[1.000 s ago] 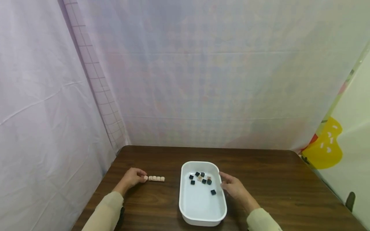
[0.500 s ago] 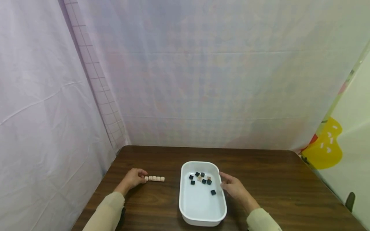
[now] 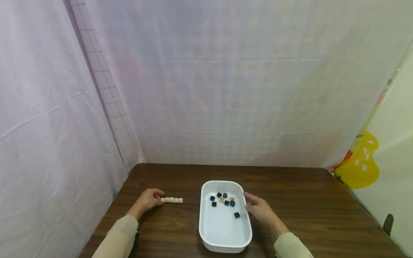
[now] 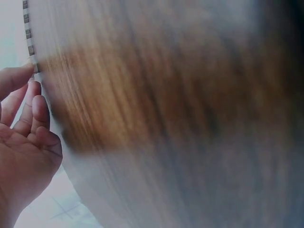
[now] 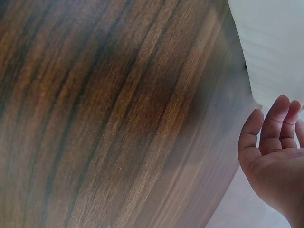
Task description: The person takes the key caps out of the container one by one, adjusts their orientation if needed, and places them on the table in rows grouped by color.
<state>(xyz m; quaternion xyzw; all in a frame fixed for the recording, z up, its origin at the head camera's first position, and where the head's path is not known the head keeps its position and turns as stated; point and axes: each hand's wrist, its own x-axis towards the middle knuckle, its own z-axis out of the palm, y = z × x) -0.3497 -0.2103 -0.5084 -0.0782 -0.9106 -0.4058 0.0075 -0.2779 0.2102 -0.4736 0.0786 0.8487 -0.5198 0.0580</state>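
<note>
At the left of the table, a short row of cream keycaps lies side by side. My left hand pinches the cream keycap at the row's left end between thumb and fingertips. The left wrist view shows that thumb and a finger meeting at the end of the row, the other fingers loosely bent. Right of the row stands a white tray holding several black keycaps and a couple of cream ones. My right hand rests its extended fingers against the tray's right side.
The brown wood-grain table extends to both sides of the tray. A pale curtain hangs along its back edge, another white sheet on the left. A yellow printed shape shows on the right-hand cloth.
The left-end keycap stood slightly apart from the row; my left hand has slid it right against the others. My right hand and the tray keep their places while the head view shifts slightly.
</note>
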